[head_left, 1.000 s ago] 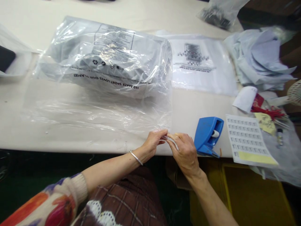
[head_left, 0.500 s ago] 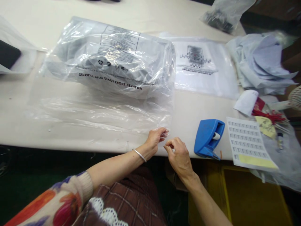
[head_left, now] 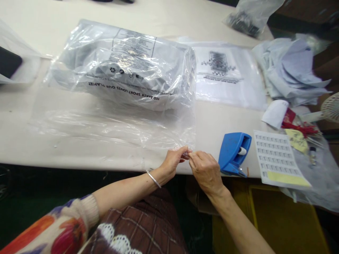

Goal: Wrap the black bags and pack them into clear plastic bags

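Note:
A large clear plastic bag with black print lies across the table, a dark item wrapped in its upper part. My left hand, with a silver bangle at the wrist, pinches the bag's lower right corner near the table's front edge. Right beside it, my right hand has its fingers closed at the same bit of film, the fingertips of both hands meeting. Whatever lies between the right fingertips is too small to name. To the right stands a blue tape dispenser.
Flat printed bags lie behind the dispenser. On the right are a label sheet, a yellow note, red strings and a heap of white sheets. A yellow crate stands below the table.
My right hand has moved left and up to meet my left hand at the bag's corner. The bag lies nearly as before.

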Motion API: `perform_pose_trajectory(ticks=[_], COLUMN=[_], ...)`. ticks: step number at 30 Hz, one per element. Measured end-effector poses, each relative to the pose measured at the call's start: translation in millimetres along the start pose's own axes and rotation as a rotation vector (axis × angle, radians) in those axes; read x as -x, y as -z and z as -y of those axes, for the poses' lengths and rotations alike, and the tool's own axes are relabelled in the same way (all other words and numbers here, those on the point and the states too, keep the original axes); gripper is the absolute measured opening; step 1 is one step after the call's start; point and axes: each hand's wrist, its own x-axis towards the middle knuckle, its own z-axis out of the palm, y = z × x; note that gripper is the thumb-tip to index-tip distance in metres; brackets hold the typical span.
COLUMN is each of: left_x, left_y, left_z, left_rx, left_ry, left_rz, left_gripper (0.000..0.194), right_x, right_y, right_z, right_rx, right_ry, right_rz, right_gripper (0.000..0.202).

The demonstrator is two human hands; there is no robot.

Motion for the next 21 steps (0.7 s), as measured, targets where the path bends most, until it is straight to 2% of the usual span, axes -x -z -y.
perform_pose_trajectory(ticks=[3,7,11,13,16,19,21], left_x=[3,-1,-11,-14,-12,-7,-5], left_y=[-1.0,-2.7,5.0,10.4,13.3,10.0,8.7], left_z=[2,5,0,-2,1,8,13], left_rx=[-0.017,0.043,0.11,0.13,0.147,0.161,0.179], left_ry=[-0.012,0.003,0.052,0.057,0.053,0.01,-0.033], left_rz=[-0.019,-0.05,-0.114,-0.105,-0.048,0.001,0.031], left_gripper=[0.025,0.021,0.02,0.022,0.032,0.047,0.055], right_x=[0,-1,6,10,10,3,0], right_y=[-2,-1,1,2,3,2,-1], right_z=[-2,-5,-7,-7,-1,10,19], right_rx=[0.033,0.022,-0.076,-0.266,-0.766,-1.244,-1.475], right_ry=[0.052,0.107,0.031,-0.122,-0.588,-1.042,-1.199], right_rz=[0.009,-0.042,-0.081,-0.055,0.083,0.258,0.27], right_gripper=[0.02,0.023,0.024,0.023,0.021,0.042,0.051])
